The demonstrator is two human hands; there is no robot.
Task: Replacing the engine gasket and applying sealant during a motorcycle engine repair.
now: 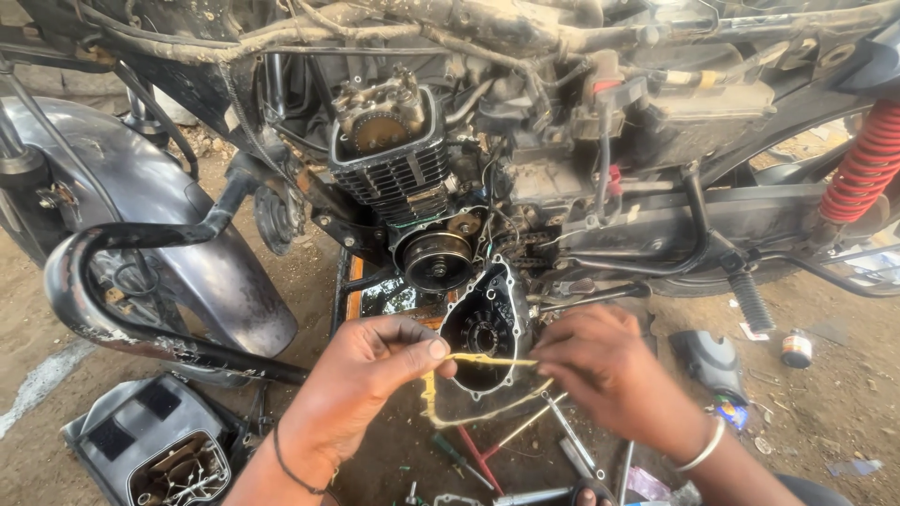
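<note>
fingers (pixel 433 349) of the left hand (pixel 361 384) pinch one end of a thin yellowish gasket strip (pixel 487 360), held taut across to the right hand (pixel 600 361), whose fingers seem closed on the other end, though that grip is partly hidden. just behind it stands a dark metal engine side cover (pixel 483 328), below the grimy finned motorcycle engine (pixel 394 159). loose tools (pixel 525 440) lie on the dirt ground (pixel 825 412).

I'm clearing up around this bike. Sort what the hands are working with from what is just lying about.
In hand:
- thin yellowish gasket, pinched by left hand and right hand
- black engine side cover just behind it

Lying about:
- screwdrivers and rods on the ground
- grey plastic box of small parts
- small round tin
- black oil tray under the engine
</note>
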